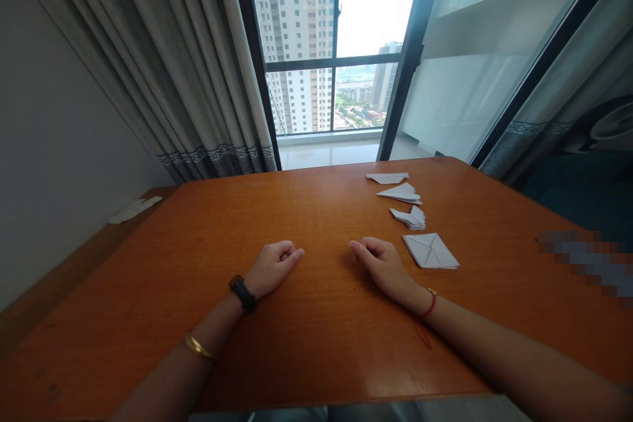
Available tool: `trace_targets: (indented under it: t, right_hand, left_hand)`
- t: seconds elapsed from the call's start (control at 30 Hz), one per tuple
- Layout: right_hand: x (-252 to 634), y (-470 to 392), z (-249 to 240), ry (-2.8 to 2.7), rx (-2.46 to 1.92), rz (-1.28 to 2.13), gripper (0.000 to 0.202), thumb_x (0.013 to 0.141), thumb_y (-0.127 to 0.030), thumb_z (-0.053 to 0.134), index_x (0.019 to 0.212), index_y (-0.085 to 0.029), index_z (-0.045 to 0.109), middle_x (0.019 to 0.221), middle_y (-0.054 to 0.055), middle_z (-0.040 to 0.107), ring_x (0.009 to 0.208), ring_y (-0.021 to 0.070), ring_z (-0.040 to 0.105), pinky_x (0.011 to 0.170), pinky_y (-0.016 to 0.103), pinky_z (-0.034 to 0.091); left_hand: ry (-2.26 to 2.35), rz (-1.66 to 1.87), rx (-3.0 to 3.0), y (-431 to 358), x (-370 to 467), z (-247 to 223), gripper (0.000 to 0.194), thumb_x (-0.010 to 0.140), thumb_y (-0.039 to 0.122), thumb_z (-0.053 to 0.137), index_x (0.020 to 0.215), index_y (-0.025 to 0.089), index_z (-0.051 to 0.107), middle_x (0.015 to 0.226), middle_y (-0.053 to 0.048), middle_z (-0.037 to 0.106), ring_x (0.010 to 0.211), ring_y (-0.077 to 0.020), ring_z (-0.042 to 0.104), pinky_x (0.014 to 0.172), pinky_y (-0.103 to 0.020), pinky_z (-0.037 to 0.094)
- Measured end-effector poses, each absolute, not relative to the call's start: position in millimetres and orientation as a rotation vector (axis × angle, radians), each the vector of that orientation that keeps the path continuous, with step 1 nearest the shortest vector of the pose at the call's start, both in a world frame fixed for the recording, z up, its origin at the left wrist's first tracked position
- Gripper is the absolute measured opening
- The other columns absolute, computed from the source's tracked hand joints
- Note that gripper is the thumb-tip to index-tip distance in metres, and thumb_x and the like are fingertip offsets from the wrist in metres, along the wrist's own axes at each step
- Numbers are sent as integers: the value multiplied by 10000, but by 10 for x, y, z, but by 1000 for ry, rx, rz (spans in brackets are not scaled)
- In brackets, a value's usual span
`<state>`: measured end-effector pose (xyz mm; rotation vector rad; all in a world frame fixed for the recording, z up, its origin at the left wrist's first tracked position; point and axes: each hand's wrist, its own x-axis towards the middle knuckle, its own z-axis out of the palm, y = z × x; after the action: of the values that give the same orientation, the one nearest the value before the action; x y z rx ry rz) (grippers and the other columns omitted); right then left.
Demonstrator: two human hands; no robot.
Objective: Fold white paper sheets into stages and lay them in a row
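Observation:
My left hand (273, 267) rests on the wooden table with its fingers curled in and nothing in it. A little to the right, my right hand (380, 265) lies in a loose fist on the same surface, also holding nothing. Beside my right hand is a flat folded paper square (431, 251) with crossing creases. Beyond it, in a column toward the far edge, lie a small bent folded paper piece (410, 217), a pointed paper plane (401, 194) and a flat folded paper shape (388, 178). Neither hand touches the papers.
The orange-brown table (237, 217) spans the view. Past its far edge are a window (336, 99) and a grey curtain (198, 66). Pale papers (134, 210) lie on a ledge at the left. A blurred-out patch (588, 264) covers something at the right.

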<state>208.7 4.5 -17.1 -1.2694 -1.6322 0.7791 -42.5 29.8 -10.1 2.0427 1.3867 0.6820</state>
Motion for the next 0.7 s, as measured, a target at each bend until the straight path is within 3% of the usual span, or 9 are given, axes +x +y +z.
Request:
trace_targets:
  t: [0.7]
  right_hand:
    - [2092,137,-212,-1585,-1301,953,402,858,-449,488,575,-169,543,505,-29,446,500,108,398,485,241,295]
  left_hand:
    - [1409,708,2031,320,-414,-148,415,852,498,460,590,184,389,557,57,342,547,-103,321,524,-238,247]
